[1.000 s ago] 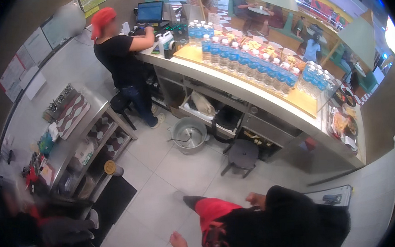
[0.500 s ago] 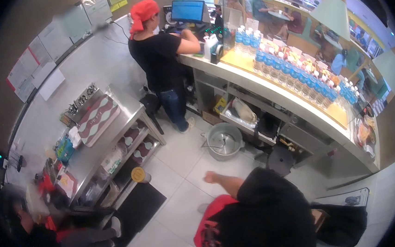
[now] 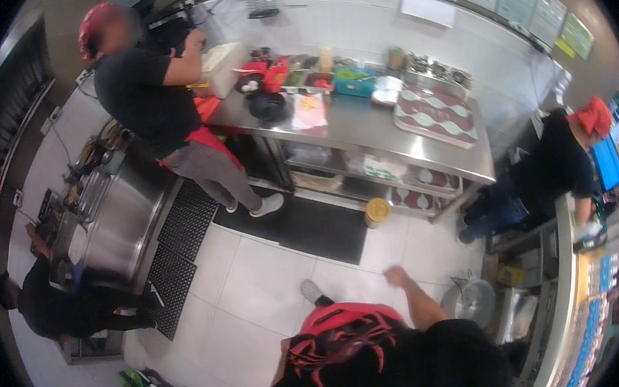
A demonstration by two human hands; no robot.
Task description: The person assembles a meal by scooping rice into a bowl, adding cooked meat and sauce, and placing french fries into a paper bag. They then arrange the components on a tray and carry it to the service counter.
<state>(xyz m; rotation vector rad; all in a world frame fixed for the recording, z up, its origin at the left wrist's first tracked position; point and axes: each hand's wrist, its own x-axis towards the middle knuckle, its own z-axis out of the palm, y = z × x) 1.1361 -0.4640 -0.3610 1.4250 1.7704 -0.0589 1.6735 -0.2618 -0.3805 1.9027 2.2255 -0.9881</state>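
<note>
My right hand [image 3: 396,276] hangs in front of me above the pale tiled floor, at the end of a bare forearm. It is small and blurred, so its fingers cannot be made out, and no object shows with it. Nearest to it are a grey metal bucket [image 3: 471,303] on the right and a yellow-lidded tub [image 3: 377,212] farther off. On my left side only a sliver of bare arm shows beside the red and black apron [image 3: 342,329]. My left hand is out of sight.
A steel worktable [image 3: 362,127] holds trays, cutlery and food containers. One person [image 3: 149,90] stands at its left end, another [image 3: 56,304] by the steel cooking equipment [image 3: 119,226], a third [image 3: 540,168] at the counter [image 3: 561,297]. Black mats [image 3: 312,222] lie on the floor.
My view has swung left, so the counter and bucket now lie toward the right. The worktable and the cooking side have come into view. My right hand stays low in front of me.
</note>
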